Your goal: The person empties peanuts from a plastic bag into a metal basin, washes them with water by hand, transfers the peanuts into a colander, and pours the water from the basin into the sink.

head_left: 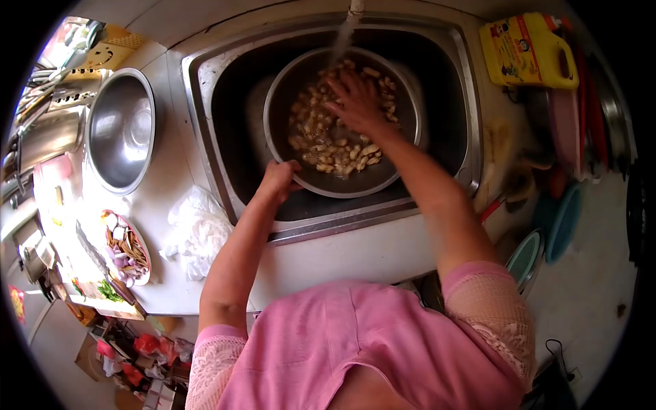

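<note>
A large metal bowl stands in the sink, holding water and many peanuts in their shells. Water runs from the tap into the bowl's far part. My left hand grips the bowl's near left rim, its fingers closed over the edge. Inside the bowl, my right hand lies over the peanuts with its fingers spread, just right of the falling water.
Left of the sink are an empty metal bowl, a white plastic bag, a plate of cut food and a knife. A yellow jug stands at the right, with teal baskets below.
</note>
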The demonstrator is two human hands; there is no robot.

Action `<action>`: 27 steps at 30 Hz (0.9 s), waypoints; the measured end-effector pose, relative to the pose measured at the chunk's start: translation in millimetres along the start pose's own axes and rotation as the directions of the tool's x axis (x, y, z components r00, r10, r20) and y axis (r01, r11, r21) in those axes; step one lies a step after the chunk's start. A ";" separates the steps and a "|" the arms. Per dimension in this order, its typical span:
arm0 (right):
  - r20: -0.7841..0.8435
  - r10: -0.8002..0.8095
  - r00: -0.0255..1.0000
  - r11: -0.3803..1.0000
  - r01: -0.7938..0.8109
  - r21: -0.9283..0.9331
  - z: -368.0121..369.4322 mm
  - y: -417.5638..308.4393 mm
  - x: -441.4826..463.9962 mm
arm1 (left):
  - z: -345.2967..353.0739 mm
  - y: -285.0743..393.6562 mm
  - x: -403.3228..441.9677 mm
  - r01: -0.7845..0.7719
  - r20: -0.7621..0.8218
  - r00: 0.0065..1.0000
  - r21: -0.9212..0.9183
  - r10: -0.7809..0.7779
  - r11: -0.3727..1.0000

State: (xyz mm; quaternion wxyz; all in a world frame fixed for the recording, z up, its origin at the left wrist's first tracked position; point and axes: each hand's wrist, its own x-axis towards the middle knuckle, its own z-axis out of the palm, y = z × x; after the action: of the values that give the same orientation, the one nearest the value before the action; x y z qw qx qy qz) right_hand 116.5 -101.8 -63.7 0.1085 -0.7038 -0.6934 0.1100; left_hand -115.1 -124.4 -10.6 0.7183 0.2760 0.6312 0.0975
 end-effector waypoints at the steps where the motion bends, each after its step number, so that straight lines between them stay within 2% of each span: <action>1: -0.002 0.003 1.000 1.000 -0.003 0.004 0.4 -22.2 -1.3 | -0.5 0.5 -0.5 0.001 -0.001 1.000 0.005 -0.001 1.000; 3: 0.210 -0.192 0.959 0.976 0.210 -0.065 -13.5 -67.9 -19.0 | -3.9 3.6 -1.8 0.013 0.046 0.999 0.026 -0.014 1.000; 4: 0.218 -0.182 0.959 0.978 0.200 -0.065 -21.8 -62.9 -31.0 | -3.2 5.9 -8.0 0.023 0.054 0.998 0.030 -0.025 0.999; 5: 0.333 -0.361 0.871 0.921 0.389 -0.019 -34.9 -43.8 -42.4 | -0.9 11.7 -11.7 0.018 0.050 0.999 0.022 -0.019 1.000; 6: 0.433 -0.519 0.737 0.831 0.554 0.053 -45.8 -25.9 -52.4 | 0.5 15.2 -14.2 0.015 0.044 0.999 0.017 -0.016 1.000; 7: 0.434 -0.518 0.737 0.831 0.554 0.050 -43.8 -2.3 -51.2 | 0.0 13.5 -11.8 0.014 0.046 0.999 0.015 -0.014 1.000; 9: 0.259 -0.220 0.941 0.966 0.247 -0.078 -24.0 42.6 -32.9 | -3.3 6.0 -3.0 0.028 0.053 0.998 0.025 -0.029 0.999; 10: 0.258 -0.221 0.941 0.967 0.247 -0.070 -13.7 23.7 -25.1 | -5.0 2.1 -1.3 0.030 0.047 0.998 0.028 -0.031 0.999; 11: 0.100 -0.028 0.995 0.997 0.035 -0.063 0.5 -10.8 -7.5 | -5.0 0.7 2.3 0.027 0.039 0.999 0.037 -0.028 0.999; 12: -0.049 0.178 0.983 0.984 -0.179 -0.023 7.8 -31.5 -0.6 | -3.9 -0.5 3.6 0.029 0.034 0.999 0.045 -0.031 0.999; 13: -0.050 0.177 0.983 0.984 -0.178 -0.020 4.6 -40.3 -8.2 | -1.8 4.8 0.0 0.028 0.032 0.999 0.046 -0.029 0.999; 14: 0.083 -0.071 0.994 0.997 0.071 0.001 1.7 -52.7 -23.8 | -2.0 10.4 -3.9 0.020 0.042 0.999 0.069 -0.023 0.997; 15: 0.212 -0.307 0.928 0.952 0.302 0.056 -3.2 -64.4 -40.4 | -2.7 11.3 -9.1 0.022 0.058 0.998 0.095 -0.027 0.995; 16: 0.336 -0.427 0.840 0.903 0.415 0.112 -14.8 -49.7 -53.9 | -2.7 9.2 -7.1 0.019 0.064 0.998 0.088 -0.025 0.996; 17: 0.338 -0.429 0.838 0.901 0.421 0.102 -29.7 -25.3 -56.6 | -3.2 7.0 -2.5 0.016 0.076 0.997 0.029 -0.018 0.999; 19: 0.531 -0.376 0.759 0.862 0.496 -0.099 -50.1 13.6 -51.2 | -3.7 2.1 -1.0 0.022 0.084 0.996 -0.028 -0.020 0.999; 20: 0.527 -0.382 0.759 0.860 0.501 -0.100 -44.3 19.8 -35.7 | -2.4 2.5 -0.3 0.025 0.070 0.997 -0.026 -0.023 0.999; 21: 0.321 -0.300 0.898 0.901 0.377 -0.213 -34.4 23.8 -20.8 | -1.8 2.7 -1.3 0.033 0.056 0.998 -0.018 -0.032 0.999; 22: 0.083 -0.206 0.975 0.930 0.222 -0.292 -30.2 18.8 -11.1 | -1.8 4.4 -2.4 0.029 0.053 0.998 -0.011 -0.028 1.000; 23: 0.076 -0.204 0.976 0.932 0.217 -0.291 -17.1 0.3 -7.0 | -1.3 6.1 -3.3 0.034 0.050 0.998 0.017 -0.034 0.999; 25: 0.062 0.020 0.998 0.998 -0.024 0.058 -1.8 -55.5 -7.1 | -1.0 8.4 -3.3 0.038 0.048 0.998 0.042 -0.040 0.998; 26: 0.064 0.032 0.997 0.998 -0.036 0.059 -5.7 -57.8 -24.6 | -3.1 8.2 -3.6 0.044 0.055 0.997 0.041 -0.046 0.998; 27: 0.219 -0.216 0.951 0.976 0.206 0.068 -14.4 -53.4 -46.2 | -4.4 6.4 -4.2 0.051 0.065 0.996 0.035 -0.053 0.998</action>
State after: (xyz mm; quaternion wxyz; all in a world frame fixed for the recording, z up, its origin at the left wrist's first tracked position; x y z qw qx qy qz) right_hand 69.4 -147.3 -33.5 0.0559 -0.6059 -0.7700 0.1921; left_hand -118.8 -119.9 -3.9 0.7364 0.2745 0.6155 0.0590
